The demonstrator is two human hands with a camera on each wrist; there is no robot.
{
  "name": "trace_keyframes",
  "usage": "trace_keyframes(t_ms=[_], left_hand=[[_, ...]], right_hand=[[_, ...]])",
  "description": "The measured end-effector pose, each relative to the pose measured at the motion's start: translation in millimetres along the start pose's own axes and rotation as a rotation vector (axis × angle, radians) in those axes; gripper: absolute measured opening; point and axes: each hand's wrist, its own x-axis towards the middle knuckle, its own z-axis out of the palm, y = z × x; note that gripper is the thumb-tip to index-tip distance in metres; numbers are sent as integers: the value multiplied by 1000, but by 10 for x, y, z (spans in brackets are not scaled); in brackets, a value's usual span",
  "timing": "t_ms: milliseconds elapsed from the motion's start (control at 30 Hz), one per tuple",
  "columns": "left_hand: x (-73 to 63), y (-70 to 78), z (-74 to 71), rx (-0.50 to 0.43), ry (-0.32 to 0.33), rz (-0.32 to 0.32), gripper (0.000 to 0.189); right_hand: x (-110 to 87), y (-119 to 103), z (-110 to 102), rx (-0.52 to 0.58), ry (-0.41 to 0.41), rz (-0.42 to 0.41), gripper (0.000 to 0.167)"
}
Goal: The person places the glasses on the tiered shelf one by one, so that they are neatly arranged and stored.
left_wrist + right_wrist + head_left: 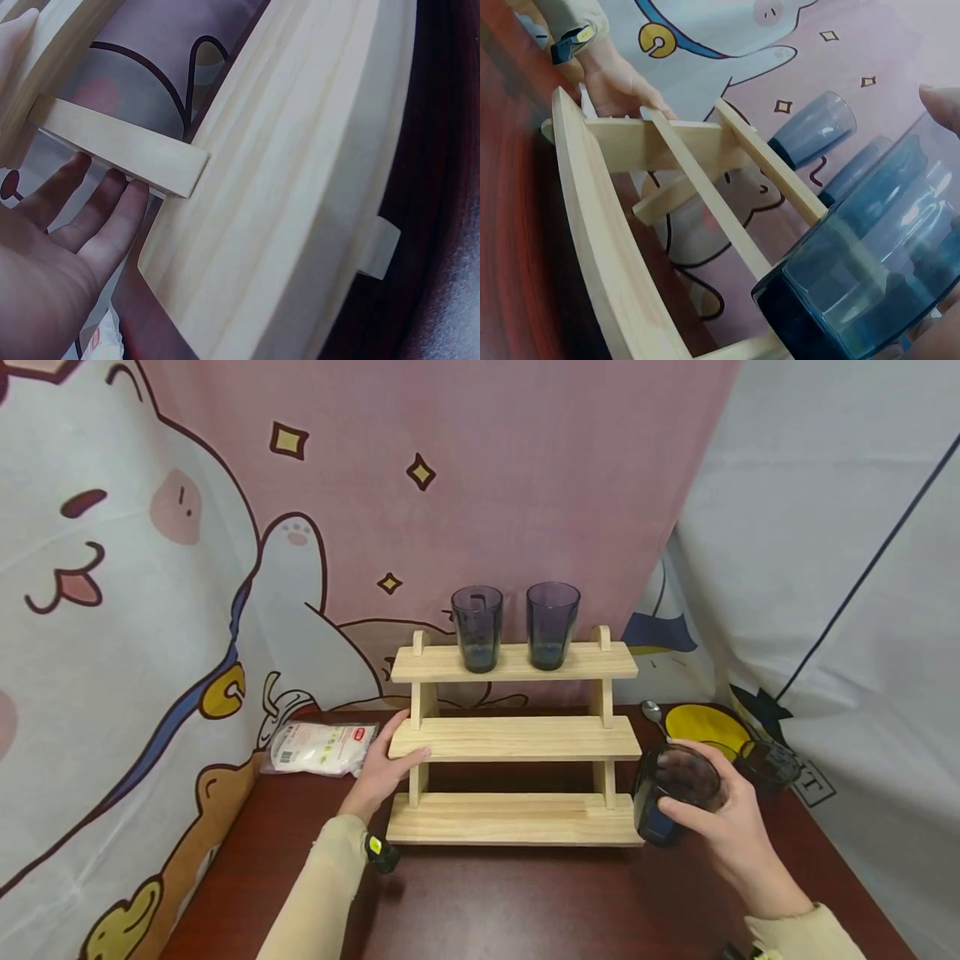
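Note:
A three-tier wooden display rack [514, 740] stands on the table. My left hand [381, 775] grips the left end of its middle shelf, thumb over the front edge; in the left wrist view, fingers [112, 240] touch the side upright. Just right of the bottom shelf, my right hand [726, 827] holds a tilted bluish-purple drinking glass [651, 810], thumb on the near side. That glass [862, 262] looms large in the right wrist view, most of the hand out of frame. Two similar glasses, a left one [477, 631] and a right one [552, 628], stand upright on the top shelf.
Right of the rack lie a yellow plate [701, 727] and a spoon [652, 712]. Another dark glass [772, 764] is partly hidden behind my right hand. A white plastic-wrapped packet [322, 747] lies at left. Printed cloth [525, 485] hangs behind the dark red-brown table [487, 902].

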Motion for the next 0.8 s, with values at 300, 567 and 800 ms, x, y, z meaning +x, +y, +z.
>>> trace_keyframes(t_ms=[300, 567, 800], left_hand=[[11, -7, -5, 22, 5, -10, 85], [-2, 0, -12, 40, 9, -18, 86], [16, -10, -16, 38, 1, -41, 87]], right_hand=[[241, 41, 247, 38, -51, 65, 67], [535, 66, 577, 7, -133, 74, 71], [752, 27, 871, 51, -181, 117, 72]])
